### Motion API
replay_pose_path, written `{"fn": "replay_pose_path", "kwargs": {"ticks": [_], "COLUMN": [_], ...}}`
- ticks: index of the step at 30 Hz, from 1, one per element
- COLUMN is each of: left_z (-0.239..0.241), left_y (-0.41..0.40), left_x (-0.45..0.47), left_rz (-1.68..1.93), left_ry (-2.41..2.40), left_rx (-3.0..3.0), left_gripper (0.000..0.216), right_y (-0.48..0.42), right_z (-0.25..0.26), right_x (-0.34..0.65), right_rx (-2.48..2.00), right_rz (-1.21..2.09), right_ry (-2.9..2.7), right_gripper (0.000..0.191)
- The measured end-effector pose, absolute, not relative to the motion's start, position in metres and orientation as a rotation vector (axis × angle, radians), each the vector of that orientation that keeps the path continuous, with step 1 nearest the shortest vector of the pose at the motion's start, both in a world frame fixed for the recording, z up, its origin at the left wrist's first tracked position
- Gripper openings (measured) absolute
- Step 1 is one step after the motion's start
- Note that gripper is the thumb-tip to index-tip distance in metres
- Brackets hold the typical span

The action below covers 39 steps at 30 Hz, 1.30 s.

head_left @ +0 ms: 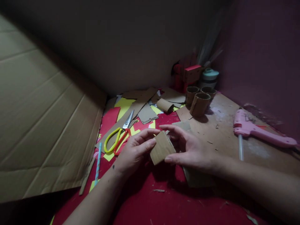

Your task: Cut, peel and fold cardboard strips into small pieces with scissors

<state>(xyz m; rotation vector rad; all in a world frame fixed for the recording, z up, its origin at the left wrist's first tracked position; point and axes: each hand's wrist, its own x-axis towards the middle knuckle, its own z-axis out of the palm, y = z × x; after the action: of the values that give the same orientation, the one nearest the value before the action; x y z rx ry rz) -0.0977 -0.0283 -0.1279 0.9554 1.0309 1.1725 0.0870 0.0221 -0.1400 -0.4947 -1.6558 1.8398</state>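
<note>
A small brown cardboard piece (pixel 161 147) is held between both hands over the red surface (pixel 150 200). My left hand (pixel 133 150) pinches its left edge with thumb and fingers. My right hand (pixel 188 147) grips its right side, fingers curled over the top and thumb under. Yellow and orange handled scissors (pixel 119 137) lie just left of my left hand.
A large cardboard sheet (pixel 42 125) fills the left. Paper and cardboard scraps (pixel 145 109) lie behind the hands. Three cardboard tubes (pixel 199 99) stand at the back right. A pink glue gun (pixel 257 131) rests on a brown board at right. A blue straw (pixel 97 162) lies by the sheet.
</note>
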Motion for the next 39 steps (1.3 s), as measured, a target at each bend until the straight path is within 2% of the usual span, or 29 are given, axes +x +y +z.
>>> {"fn": "replay_pose_path", "kwargs": {"ticks": [9,19,23,28,32,39], "left_z": [-0.129,-0.13,-0.128,-0.122,-0.122,-0.12], "left_y": [-0.032,-0.032,-0.032,-0.034,-0.036,-0.037], "left_x": [-0.099,-0.099,-0.098,-0.095,-0.094,-0.092], "left_rz": [1.201,1.205,1.204,1.229,1.159,1.132], "left_ry": [1.065,1.066,1.125,1.269,1.289,1.303], "left_rx": [1.005,1.063,1.135,1.334,1.463,1.377], "left_gripper": [0.019,0.018,0.018,0.019,0.021,0.022], "right_y": [0.01,0.009,0.01,0.014,0.019,0.025], "right_z": [-0.137,-0.137,-0.134,-0.134,-0.138,-0.143], "right_x": [0.093,0.095,0.099,0.098,0.093,0.086], "right_rx": [-0.407,-0.412,-0.401,-0.436,-0.552,-0.521], "right_rz": [1.473,1.457,1.58,1.731,1.901,2.138], "right_ry": [-1.956,-1.994,-1.941,-1.727,-1.535,-1.238], "right_gripper": [0.067,0.066,0.065,0.039,0.028,0.026]}}
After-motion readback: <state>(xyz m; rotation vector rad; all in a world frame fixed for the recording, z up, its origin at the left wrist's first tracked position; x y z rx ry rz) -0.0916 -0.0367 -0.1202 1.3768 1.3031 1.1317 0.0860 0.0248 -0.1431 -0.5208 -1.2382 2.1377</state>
